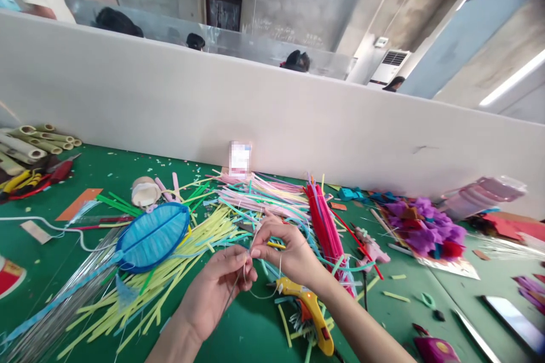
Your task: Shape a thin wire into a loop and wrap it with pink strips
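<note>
Both hands meet above the middle of the green table. My left hand (217, 286) pinches a thin wire or thread (231, 295), its fingers curled and palm turned up. Touching it from the right, my right hand (283, 244) has thumb and forefinger pressed together on the thin strand, which loops down below the hands. Under my right wrist lies a yellow glue gun (310, 309). Yellow-green fuzzy stems (187, 266) spread beside my left hand, and a blue leaf-shaped piece (154, 236) rests on them. Pink and red stems (324, 221) lie behind my right hand.
A white partition (264, 102) runs behind the table (140, 164). Bamboo tubes (32, 144) and pliers (29, 181) are at the left. Purple crumpled pieces (421, 227), a pink bottle (481, 195), a phone (517, 323) and a blade (477, 334) lie right. People's heads (117, 21) show beyond.
</note>
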`<control>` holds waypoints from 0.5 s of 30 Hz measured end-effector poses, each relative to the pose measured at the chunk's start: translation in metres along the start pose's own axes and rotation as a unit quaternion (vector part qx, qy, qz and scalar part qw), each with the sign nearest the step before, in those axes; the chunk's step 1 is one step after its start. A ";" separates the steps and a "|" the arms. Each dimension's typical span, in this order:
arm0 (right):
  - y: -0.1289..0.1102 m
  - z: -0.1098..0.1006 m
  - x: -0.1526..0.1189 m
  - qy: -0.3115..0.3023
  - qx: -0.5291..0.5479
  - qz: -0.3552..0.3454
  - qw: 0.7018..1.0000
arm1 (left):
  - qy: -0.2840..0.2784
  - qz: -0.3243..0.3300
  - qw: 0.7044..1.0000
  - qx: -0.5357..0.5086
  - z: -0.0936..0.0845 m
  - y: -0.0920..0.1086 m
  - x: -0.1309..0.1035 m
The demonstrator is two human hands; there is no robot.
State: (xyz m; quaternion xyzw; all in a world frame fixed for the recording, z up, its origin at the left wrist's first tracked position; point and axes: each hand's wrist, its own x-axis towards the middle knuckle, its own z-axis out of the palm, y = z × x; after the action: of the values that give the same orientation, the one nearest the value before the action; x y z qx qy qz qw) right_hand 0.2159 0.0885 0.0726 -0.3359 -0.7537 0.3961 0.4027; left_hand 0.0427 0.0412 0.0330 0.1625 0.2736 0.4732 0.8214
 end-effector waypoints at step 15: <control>-0.020 0.003 0.005 0.012 0.058 0.002 0.998 | 0.055 -0.011 0.998 -0.023 0.011 0.004 -0.005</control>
State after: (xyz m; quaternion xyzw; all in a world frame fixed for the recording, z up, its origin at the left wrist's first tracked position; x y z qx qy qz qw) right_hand 0.2074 0.0823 0.0907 -0.3181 -0.7241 0.4361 0.4293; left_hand 0.0451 0.0389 0.0454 0.1141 0.3087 0.4783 0.8142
